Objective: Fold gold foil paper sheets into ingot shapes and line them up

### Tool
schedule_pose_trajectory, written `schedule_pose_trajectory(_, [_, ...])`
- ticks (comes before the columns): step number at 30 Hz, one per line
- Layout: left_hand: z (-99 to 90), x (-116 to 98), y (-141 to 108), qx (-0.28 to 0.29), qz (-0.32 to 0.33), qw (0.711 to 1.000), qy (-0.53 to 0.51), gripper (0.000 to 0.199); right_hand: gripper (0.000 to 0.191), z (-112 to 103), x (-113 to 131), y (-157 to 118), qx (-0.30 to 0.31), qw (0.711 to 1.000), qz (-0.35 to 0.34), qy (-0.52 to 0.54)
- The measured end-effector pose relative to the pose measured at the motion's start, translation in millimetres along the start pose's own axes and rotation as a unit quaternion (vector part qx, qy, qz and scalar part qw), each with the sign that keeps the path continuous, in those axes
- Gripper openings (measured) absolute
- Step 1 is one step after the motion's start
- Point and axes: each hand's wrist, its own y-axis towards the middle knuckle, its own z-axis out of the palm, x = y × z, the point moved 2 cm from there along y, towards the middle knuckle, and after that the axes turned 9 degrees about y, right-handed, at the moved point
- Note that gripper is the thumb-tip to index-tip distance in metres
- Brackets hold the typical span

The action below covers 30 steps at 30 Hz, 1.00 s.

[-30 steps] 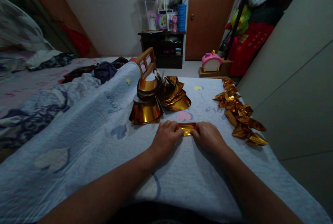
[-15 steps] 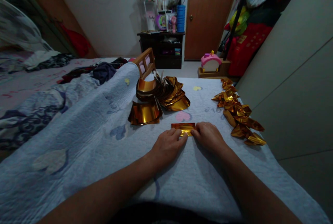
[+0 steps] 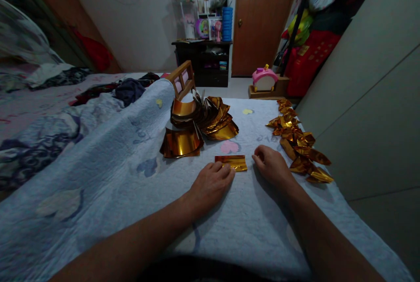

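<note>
My left hand [image 3: 211,183] on near edge of gold strip [image 3: 239,159], flat on quilt [image 3: 249,225]. My right hand [image 3: 271,164] curled, just beside it. Fanned sheets [image 3: 182,142] beyond; folded pieces [image 3: 305,153] rightward.

the left hand [image 3: 212,184] hides the near left part of the gold foil strip [image 3: 238,161]; the top edge cuts off the wooden door [image 3: 266,19].

Right hand [image 3: 271,165] off the gold strip [image 3: 238,162] (just beside it), seemingly lifted

Strip [image 3: 236,161] on quilt [image 3: 243,221]; sheets [image 3: 182,142] behind, left; folded pieces [image 3: 298,137] right.
</note>
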Motion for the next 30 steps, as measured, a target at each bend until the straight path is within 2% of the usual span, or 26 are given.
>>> schedule_pose_trajectory(3, [0.3, 0, 0, -0.011, -0.002, 1.000, -0.006, 0.028, 0.009, 8, 17, -5, 0.018, 0.987, -0.125, 0.098])
schedule_pose_trajectory(5, [0.3, 0, 1, -0.015, -0.004, 1.000, -0.008, 0.028, 0.011, 17, 28, -9, 0.046, 0.976, -0.166, 0.136])
schedule_pose_trajectory(7, [0.1, 0, 2, -0.018, -0.002, 1.000, -0.006, 0.028, 0.011, 25, 34, -11, 0.067, 0.975, -0.160, 0.136])
schedule_pose_trajectory(12, [-1.7, -3, 0, -0.026, 0.006, 1.000, -0.006, 0.023, 0.012, 38, 37, -11, 0.114, 0.985, -0.111, 0.062])
schedule_pose_trajectory(17, [-3.2, -7, -5, -0.019, -0.043, 0.999, -0.024, 0.020, 0.013, 43, 41, -10, 0.101, 0.992, -0.080, -0.007])
schedule_pose_trajectory(24, [-8.6, -12, -10, 0.039, -0.108, 0.993, -0.009, 0.020, 0.014, 45, 49, -11, 0.099, 0.991, -0.061, -0.066])
schedule_pose_trajectory(30, [-9.1, -13, -10, 0.057, -0.119, 0.991, -0.024, 0.019, 0.012, 45, 59, -13, 0.090, 0.989, -0.064, -0.103])
